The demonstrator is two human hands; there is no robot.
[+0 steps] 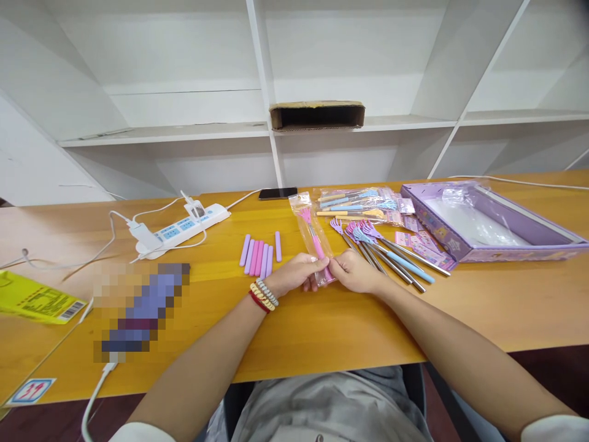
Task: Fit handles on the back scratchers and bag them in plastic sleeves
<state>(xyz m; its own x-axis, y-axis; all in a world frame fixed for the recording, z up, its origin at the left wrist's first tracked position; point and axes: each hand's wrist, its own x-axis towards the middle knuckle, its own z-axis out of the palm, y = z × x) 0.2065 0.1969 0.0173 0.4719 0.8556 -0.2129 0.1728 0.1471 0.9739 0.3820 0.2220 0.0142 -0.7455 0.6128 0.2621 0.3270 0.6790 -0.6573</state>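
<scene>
A pink back scratcher (317,244) with a claw-shaped head lies inside a clear plastic bag (298,205), its head pointing away from me. My left hand (297,271) is closed on the bag's near left side, thumb on top. My right hand (354,271) is closed on the right side of the same bag by the handle's lower end. Just right of the bag, several loose back scratchers (391,255) with metal rods and purple, pink or blue claws lie in a pile. Several pink and purple handle sleeves (259,258) lie left of my hands.
Bagged back scratchers (354,205) lie behind the pile, near printed cards (421,242). A purple open box (478,252) holding clear plastic stands right. Left are a power strip (184,230) with cables, a blurred-out device (147,307) and a yellow packet (37,298). A black phone (278,194) lies behind.
</scene>
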